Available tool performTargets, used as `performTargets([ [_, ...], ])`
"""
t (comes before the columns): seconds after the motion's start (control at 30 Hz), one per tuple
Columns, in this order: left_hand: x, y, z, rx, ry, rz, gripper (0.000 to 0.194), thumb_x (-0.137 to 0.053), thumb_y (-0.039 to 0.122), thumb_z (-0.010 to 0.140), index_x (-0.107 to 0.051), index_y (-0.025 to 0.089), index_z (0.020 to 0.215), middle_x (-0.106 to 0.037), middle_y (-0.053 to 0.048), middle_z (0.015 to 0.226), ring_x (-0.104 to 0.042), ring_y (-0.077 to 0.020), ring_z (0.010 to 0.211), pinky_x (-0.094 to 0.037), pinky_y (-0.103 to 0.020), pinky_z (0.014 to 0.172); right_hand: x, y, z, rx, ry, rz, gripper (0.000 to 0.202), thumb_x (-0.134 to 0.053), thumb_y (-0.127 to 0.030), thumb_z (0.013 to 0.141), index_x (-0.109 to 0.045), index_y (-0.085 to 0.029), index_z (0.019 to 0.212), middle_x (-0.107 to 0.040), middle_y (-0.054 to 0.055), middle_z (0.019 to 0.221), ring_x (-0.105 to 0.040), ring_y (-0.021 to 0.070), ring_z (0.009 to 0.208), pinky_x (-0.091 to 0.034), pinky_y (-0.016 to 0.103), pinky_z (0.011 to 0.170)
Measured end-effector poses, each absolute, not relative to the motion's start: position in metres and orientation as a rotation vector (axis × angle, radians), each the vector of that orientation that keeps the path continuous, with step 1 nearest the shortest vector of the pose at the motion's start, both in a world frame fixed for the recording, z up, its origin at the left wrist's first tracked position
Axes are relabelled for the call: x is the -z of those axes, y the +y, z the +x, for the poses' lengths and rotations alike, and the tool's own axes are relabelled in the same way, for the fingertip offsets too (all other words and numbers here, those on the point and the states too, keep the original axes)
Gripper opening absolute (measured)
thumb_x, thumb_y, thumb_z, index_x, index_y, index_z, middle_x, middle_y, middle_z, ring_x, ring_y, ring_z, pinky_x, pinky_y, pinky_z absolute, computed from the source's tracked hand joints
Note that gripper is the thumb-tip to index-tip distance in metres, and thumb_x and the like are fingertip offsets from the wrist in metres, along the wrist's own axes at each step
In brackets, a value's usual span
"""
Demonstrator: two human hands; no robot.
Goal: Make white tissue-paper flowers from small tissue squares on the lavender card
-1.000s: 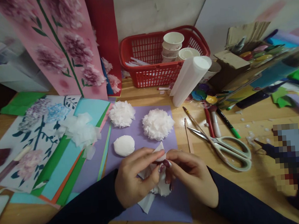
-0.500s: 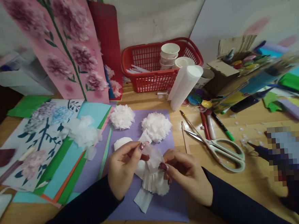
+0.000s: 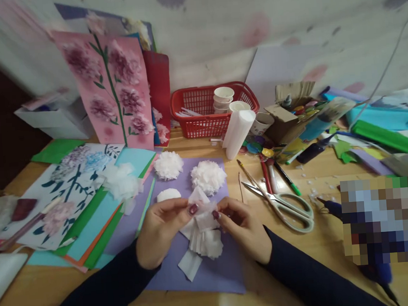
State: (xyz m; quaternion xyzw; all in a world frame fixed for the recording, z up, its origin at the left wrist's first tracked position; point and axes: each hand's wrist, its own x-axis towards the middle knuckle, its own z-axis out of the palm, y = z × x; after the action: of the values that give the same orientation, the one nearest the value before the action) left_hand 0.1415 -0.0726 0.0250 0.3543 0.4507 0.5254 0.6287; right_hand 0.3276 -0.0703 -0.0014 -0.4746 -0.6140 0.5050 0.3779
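Observation:
Between both hands is a piece of thin white tissue paper (image 3: 206, 220). My left hand (image 3: 163, 225) pinches its left edge, and my right hand (image 3: 242, 227) pinches its right edge. Just below lies a bunch of pleated white paper (image 3: 206, 243), with a flat white strip (image 3: 190, 265) beside it, on a purple sheet (image 3: 219, 277). Behind my hands sit two fluffy white paper flowers, one at the left (image 3: 168, 165) and a larger one at the right (image 3: 208, 177). A round white piece (image 3: 168, 194) is partly hidden by my left hand.
Scissors (image 3: 294, 212), brushes and markers lie right of the purple sheet. A blue glue gun (image 3: 375, 262) is at the far right. A red basket (image 3: 202, 126) with cups stands behind, near a white paper roll (image 3: 240, 134). Coloured sheets and a flower picture (image 3: 66, 181) lie left.
The view has tilted up and drawn back slightly, showing more wall. The tissue between my hands now looks flatter and more spread, and my fingers still pinch it.

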Motion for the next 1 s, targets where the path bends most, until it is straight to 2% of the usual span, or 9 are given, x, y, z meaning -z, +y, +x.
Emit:
performTargets([
  [0.1,-0.033,-0.073,0.138,-1.370,0.964,0.701,0.020,-0.087,0.033,0.051,-0.075,0.024,0.064,-0.075,0.001,0.069,-0.070,-0.0155,0.070,-0.055,-0.030,0.075,0.002,-0.070,0.328,-1.233,-1.599,-1.202,0.023,-0.056,-0.037,0.083,-0.058,-0.015,0.076,-0.048,-0.002,0.059,-0.043,0.0110,0.051,-0.035,0.023,0.049],
  [0.17,-0.035,-0.075,0.139,-1.334,0.982,0.690,0.022,-0.088,0.033,0.050,-0.075,0.023,0.064,-0.075,0.000,0.069,-0.069,-0.0149,0.069,-0.054,-0.029,0.075,0.001,-0.070,0.328,-1.216,-1.619,-1.174,0.023,-0.055,-0.037,0.084,-0.057,-0.015,0.076,-0.048,-0.002,0.059,-0.043,0.0110,0.052,-0.035,0.023,0.049],
  [0.33,-0.028,-0.087,0.156,-1.130,1.013,0.768,0.026,-0.084,0.034,0.058,-0.076,0.013,0.073,-0.075,-0.007,0.071,-0.067,-0.0149,0.069,-0.052,-0.025,0.070,-0.004,-0.072,0.327,-1.133,-1.760,-1.053,0.023,-0.052,-0.034,0.086,-0.055,-0.016,0.072,-0.047,-0.001,0.062,-0.044,0.0110,0.053,-0.036,0.023,0.049],
  [0.47,-0.019,-0.093,0.165,-1.179,1.017,0.803,0.027,-0.080,0.034,0.063,-0.076,0.012,0.078,-0.075,-0.008,0.075,-0.068,-0.0159,0.072,-0.052,-0.025,0.072,-0.006,-0.075,0.328,-1.018,-1.886,-1.008,0.023,-0.052,-0.032,0.087,-0.056,-0.017,0.070,-0.049,0.001,0.064,-0.046,0.0121,0.057,-0.038,0.023,0.050],
  [0.57,-0.017,-0.095,0.159,-1.205,1.096,0.909,0.024,-0.078,0.032,0.067,-0.076,0.012,0.081,-0.076,-0.008,0.078,-0.069,-0.0171,0.075,-0.053,-0.025,0.073,-0.005,-0.075,0.329,-1.079,-1.889,-0.973,0.023,-0.051,-0.034,0.089,-0.062,-0.017,0.079,-0.055,0.002,0.069,-0.050,0.0118,0.056,-0.042,0.023,0.050],
  [0.7,-0.024,-0.079,0.119,-1.332,1.346,1.056,0.028,-0.078,0.035,0.064,-0.075,0.013,0.081,-0.076,-0.009,0.083,-0.070,-0.0211,0.078,-0.056,-0.032,0.076,-0.006,-0.068,0.330,-1.142,-1.783,-0.996,0.029,-0.045,-0.037,0.093,-0.064,-0.016,0.097,-0.061,0.005,0.076,-0.056,0.0120,0.055,-0.047,0.024,0.051],
  [0.83,-0.029,-0.046,0.049,-1.451,1.828,1.347,0.026,-0.072,0.033,0.067,-0.073,0.015,0.085,-0.075,-0.010,0.087,-0.068,-0.0247,0.083,-0.054,-0.038,0.083,-0.030,-0.070,0.341,-0.884,-1.820,-0.992,0.026,-0.044,-0.032,0.094,-0.065,-0.017,0.089,-0.062,0.006,0.078,-0.059,0.0153,0.063,-0.049,0.027,0.057],
  [0.9,-0.027,-0.035,0.019,-1.208,1.997,1.602,0.024,-0.065,0.029,0.072,-0.073,0.014,0.088,-0.074,-0.012,0.089,-0.068,-0.0261,0.085,-0.053,-0.042,0.084,-0.048,-0.083,0.351,-0.740,-1.846,-0.940,0.021,-0.045,-0.027,0.094,-0.064,-0.021,0.096,-0.063,0.007,0.083,-0.060,0.0181,0.069,-0.051,0.031,0.061],
  [1.0,-0.026,-0.033,-0.001,-1.084,2.117,1.789,0.020,-0.062,0.017,0.070,-0.075,0.017,0.085,-0.067,-0.012,0.115,-0.054,-0.0340,0.115,-0.036,-0.053,0.103,-0.066,-0.109,0.370,-0.625,-1.911,-0.849,0.023,-0.053,-0.029,0.090,-0.064,-0.028,0.110,-0.065,0.011,0.087,-0.063,0.0238,0.078,-0.054,0.033,0.061],
])
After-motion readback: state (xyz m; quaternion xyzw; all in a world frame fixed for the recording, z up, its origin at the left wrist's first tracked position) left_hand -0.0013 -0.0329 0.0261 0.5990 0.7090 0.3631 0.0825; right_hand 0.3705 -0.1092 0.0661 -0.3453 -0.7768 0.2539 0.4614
